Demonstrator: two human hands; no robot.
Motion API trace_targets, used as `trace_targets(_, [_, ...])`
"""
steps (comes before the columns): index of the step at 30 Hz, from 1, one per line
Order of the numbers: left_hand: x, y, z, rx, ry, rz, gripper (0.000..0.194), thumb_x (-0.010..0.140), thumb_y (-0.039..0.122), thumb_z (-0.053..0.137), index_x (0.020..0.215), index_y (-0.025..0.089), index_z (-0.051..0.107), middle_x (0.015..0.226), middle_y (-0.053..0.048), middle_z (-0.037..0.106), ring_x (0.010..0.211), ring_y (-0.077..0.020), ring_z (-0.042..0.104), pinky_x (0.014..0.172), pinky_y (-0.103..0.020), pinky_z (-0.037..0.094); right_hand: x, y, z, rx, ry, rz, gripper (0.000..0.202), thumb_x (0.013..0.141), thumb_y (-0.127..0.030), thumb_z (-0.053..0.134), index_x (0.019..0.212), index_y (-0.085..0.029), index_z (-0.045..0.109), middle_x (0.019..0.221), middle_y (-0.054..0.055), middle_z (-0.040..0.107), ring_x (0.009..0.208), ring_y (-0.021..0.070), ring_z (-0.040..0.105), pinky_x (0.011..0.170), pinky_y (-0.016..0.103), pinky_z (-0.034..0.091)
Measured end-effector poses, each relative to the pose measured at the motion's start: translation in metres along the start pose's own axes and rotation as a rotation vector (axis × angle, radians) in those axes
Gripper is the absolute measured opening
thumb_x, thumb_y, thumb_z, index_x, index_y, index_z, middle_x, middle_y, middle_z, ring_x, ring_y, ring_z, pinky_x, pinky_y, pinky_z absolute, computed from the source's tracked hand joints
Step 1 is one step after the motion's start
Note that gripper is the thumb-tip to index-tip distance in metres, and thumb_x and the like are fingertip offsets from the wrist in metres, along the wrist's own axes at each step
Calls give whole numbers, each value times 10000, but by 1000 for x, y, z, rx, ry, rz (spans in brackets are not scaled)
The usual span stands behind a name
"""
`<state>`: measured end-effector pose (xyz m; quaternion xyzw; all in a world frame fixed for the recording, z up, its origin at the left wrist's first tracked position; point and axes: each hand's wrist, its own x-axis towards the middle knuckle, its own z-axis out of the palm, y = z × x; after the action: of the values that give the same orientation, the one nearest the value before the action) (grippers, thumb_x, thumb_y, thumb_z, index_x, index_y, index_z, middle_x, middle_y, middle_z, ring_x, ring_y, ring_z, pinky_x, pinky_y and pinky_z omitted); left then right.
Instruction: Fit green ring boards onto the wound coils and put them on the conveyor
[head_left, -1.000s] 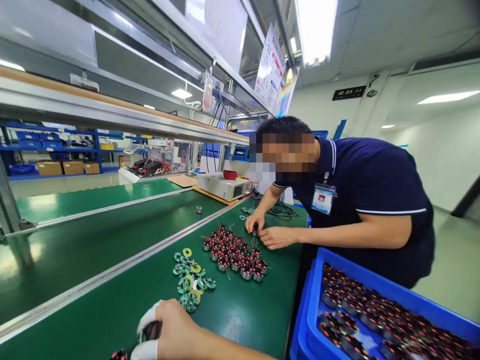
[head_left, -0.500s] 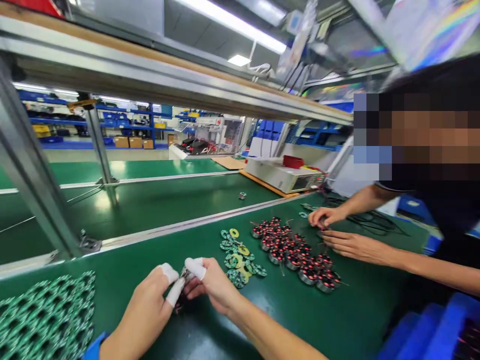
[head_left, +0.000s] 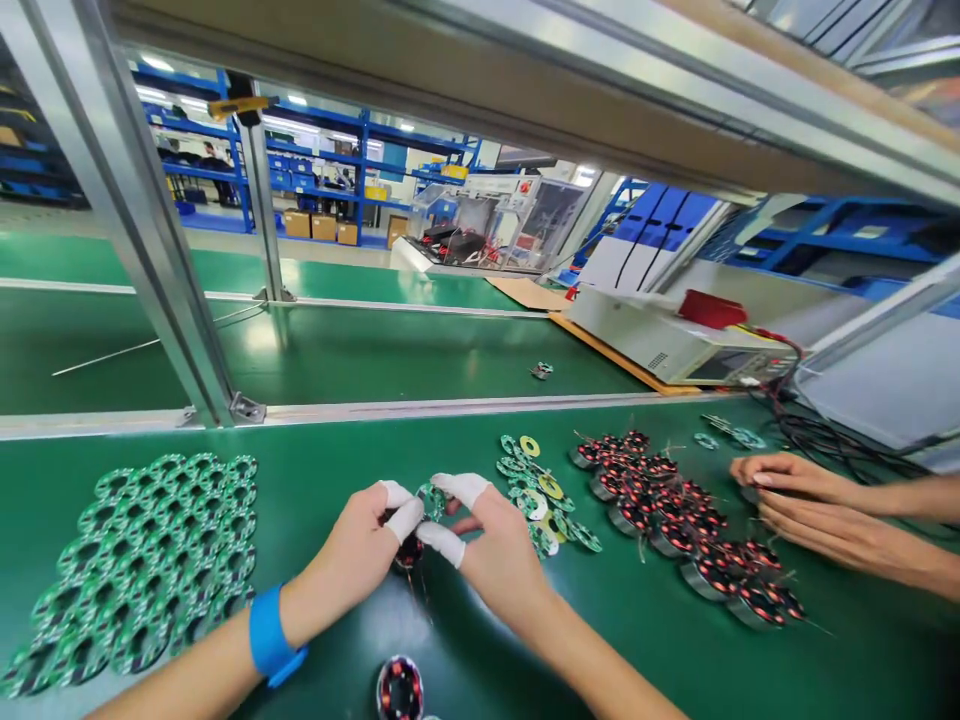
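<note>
My left hand, with white finger cots, pinches a dark wound coil ring whose loose wires hang down. My right hand, also in finger cots, grips a green ring-shaped circuit board between thumb and index finger, right against the coil ring. Fingers cover much of both parts, so whether they are joined I cannot tell. Below my hands, at the bottom edge, another coil ring with copper windings lies on the green bench. Loose green and yellow rings are scattered just beyond my right hand.
Ring circuit boards lie in rows at left. Several coil rings stand grouped at right, beside a co-worker's hands. A metal post rises at left under an overhead shelf. A grey instrument sits behind.
The view has swung left and downward, so the co-worker's head has left the picture and a coil ring shows at the bottom. The green ring board between my fingers now shows clearly.
</note>
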<state>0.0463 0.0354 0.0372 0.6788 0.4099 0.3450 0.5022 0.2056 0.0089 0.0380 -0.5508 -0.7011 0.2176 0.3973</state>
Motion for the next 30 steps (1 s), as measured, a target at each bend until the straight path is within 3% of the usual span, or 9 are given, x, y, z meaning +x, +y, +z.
trace_targets(4, [-5, 2, 2, 97, 33, 24, 355, 858, 354, 360, 613, 164, 533, 636, -12, 534, 656, -153, 483, 626, -269, 384, 0, 1, -4, -101, 30, -67, 293, 731, -326, 651, 986, -182, 662, 865, 79, 644, 685, 168, 600, 545, 269, 544])
trace_targets(6, [-9, 0, -1, 295, 44, 71, 324, 865, 368, 381, 730, 164, 594, 744, -38, 576, 748, -184, 504, 686, -301, 402, 3, 3, -9, -128, 38, -53, 289, 720, -330, 646, 962, -174, 675, 821, 78, 645, 649, 167, 596, 539, 272, 541])
trace_targets(9, [-16, -7, -3, 706, 28, 59, 380, 728, 486, 603, 891, 143, 619, 903, -96, 587, 877, -270, 486, 762, -393, 403, 9, 9, -14, -121, -13, 47, 279, 697, -333, 634, 914, -166, 688, 730, 54, 620, 543, 141, 554, 504, 269, 521])
trace_targets(11, [-19, -12, -2, 849, -34, 19, 452, 630, 499, 702, 879, 130, 622, 905, -105, 584, 876, -289, 483, 755, -412, 410, 12, 14, -16, -55, -102, 147, 273, 683, -334, 624, 881, -157, 688, 708, 41, 610, 491, 117, 518, 476, 258, 500])
trace_targets(15, [-17, -20, 2, 879, -99, 42, 387, 650, 457, 721, 867, 151, 629, 890, -72, 588, 871, -263, 488, 759, -388, 414, 17, 24, -14, 198, -253, 356, 317, 649, -371, 626, 847, -127, 666, 688, 45, 607, 548, 138, 540, 473, 258, 499])
trace_targets(19, [-12, -21, 1, 870, -99, 57, 410, 633, 510, 725, 831, 161, 640, 848, -58, 588, 852, -253, 490, 729, -370, 409, 18, 30, -13, 337, -314, 425, 336, 646, -405, 626, 833, -127, 646, 700, 50, 602, 633, 163, 558, 487, 259, 509])
trace_targets(25, [-9, -26, -3, 876, -89, 86, 482, 551, 560, 756, 807, 165, 651, 804, -55, 585, 831, -253, 486, 696, -361, 393, 10, 21, -9, 187, -323, 323, 260, 675, -316, 588, 854, -134, 635, 754, 48, 575, 596, 134, 532, 495, 250, 498])
trace_targets(30, [-10, -29, 0, 890, -82, 101, 346, 612, 464, 756, 732, 164, 633, 788, -50, 585, 816, -237, 492, 673, -341, 386, 2, 7, -1, -6, -367, 59, 262, 686, -221, 582, 936, -159, 630, 841, 69, 594, 709, 168, 570, 570, 266, 527])
